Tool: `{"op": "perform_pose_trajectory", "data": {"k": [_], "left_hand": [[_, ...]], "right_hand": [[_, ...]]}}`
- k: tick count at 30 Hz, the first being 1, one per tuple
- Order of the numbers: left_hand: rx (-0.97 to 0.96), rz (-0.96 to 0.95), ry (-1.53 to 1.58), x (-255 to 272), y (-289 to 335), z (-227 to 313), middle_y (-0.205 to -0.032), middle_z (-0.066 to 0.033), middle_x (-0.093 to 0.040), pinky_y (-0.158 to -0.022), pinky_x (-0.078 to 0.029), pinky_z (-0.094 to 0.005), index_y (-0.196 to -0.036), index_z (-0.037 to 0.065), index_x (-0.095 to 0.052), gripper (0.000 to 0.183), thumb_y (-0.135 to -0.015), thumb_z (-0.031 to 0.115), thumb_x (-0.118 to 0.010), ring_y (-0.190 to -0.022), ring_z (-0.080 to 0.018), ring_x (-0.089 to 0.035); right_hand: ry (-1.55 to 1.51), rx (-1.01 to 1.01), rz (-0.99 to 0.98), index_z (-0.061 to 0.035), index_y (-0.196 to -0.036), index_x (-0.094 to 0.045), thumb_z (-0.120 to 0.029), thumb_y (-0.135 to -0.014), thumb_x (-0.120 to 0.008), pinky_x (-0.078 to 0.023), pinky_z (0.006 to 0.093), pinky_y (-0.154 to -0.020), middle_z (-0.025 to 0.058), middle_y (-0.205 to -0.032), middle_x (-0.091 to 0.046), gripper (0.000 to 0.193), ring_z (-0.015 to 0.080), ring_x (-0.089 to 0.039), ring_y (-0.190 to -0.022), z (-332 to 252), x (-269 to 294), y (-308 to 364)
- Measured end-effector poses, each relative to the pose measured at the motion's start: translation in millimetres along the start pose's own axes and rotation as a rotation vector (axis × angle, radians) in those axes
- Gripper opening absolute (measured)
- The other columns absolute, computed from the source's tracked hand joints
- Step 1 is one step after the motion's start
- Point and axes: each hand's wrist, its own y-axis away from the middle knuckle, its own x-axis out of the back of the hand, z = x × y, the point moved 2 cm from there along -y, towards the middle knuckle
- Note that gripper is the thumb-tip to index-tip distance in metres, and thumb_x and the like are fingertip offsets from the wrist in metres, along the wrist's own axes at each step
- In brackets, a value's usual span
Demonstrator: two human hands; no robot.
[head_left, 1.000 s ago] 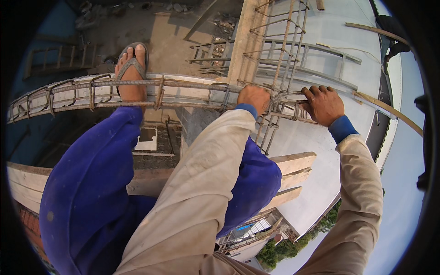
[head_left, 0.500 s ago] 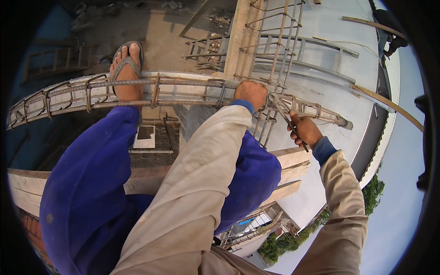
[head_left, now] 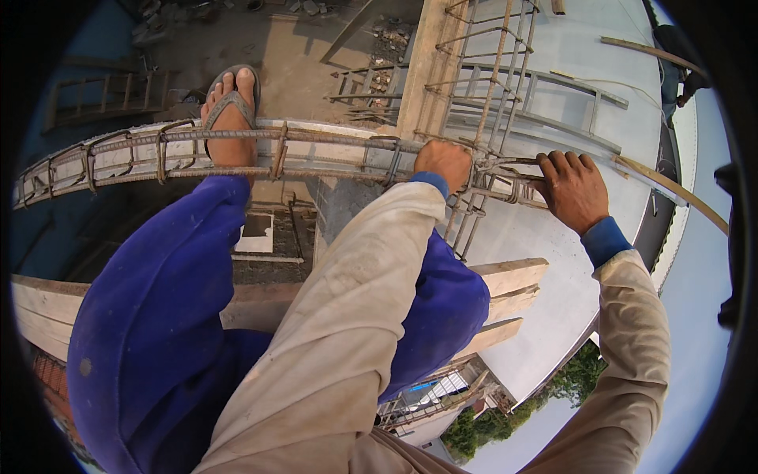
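Note:
My left hand is closed around the end of the long rebar cage, where it meets an upright cage; its fingertips are hidden. Just right of it, the jaws of a pair of pincers sit at the crossing of the bars. My right hand is closed over the far end of the pincers' handles, palm down, above the stub of the cage. Whether a tie wire is in the jaws is too small to tell.
My sandalled foot rests on the beam under the cage. Wooden planks lie below my knee. A metal ladder lies on the pale sheet roof. Another person is at the upper right. The ground lies far below.
My right hand has swung up and to the right with the pincers, their handles turning from pointing downward to nearly level. My left hand keeps its grip; the view has shifted slightly.

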Motion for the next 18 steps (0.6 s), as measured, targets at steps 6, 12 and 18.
{"op": "perform_pose_trajectory", "data": {"k": [6,12,18], "left_hand": [[0.008,0.019,-0.001,-0.7,-1.3,0.4,-0.093,-0.01,-0.078,-0.074,-0.061,-0.0418,-0.097,0.015,-0.079,0.021,-0.092,0.017,-0.059,-0.089,-0.0281,-0.077],[-0.116,0.476,0.164,13.5,14.0,0.3,-0.097,-0.0141,-0.076,-0.075,-0.06,-0.0454,-0.099,0.01,-0.076,0.017,-0.092,0.018,-0.062,-0.089,-0.034,-0.075],[0.604,-0.016,1.157,-14.3,50.5,36.3,-0.124,-0.0212,-0.069,-0.085,-0.057,-0.0499,-0.115,0.002,-0.066,0.051,-0.098,0.051,-0.063,-0.102,-0.0365,-0.07]], "right_hand": [[-0.712,-0.404,-0.535,0.0044,-0.075,-0.071,-0.049,-0.109,-0.044,-0.053,0.0536,-0.076,0.0317,-0.072,-0.064,0.069,0.0524,-0.063,-0.076,-6.8,-17.8,-1.6],[-0.72,-0.501,-0.437,0.0045,-0.08,-0.072,-0.048,-0.109,-0.045,-0.052,0.0562,-0.078,0.034,-0.079,-0.066,0.066,0.0533,-0.065,-0.08,-32.7,-32.9,24.6],[-0.69,-0.55,-0.417,0.0057,-0.082,-0.073,-0.049,-0.107,-0.046,-0.054,0.0569,-0.076,0.0332,-0.078,-0.066,0.066,0.0533,-0.066,-0.079,-39.0,-38.3,28.5]]}}
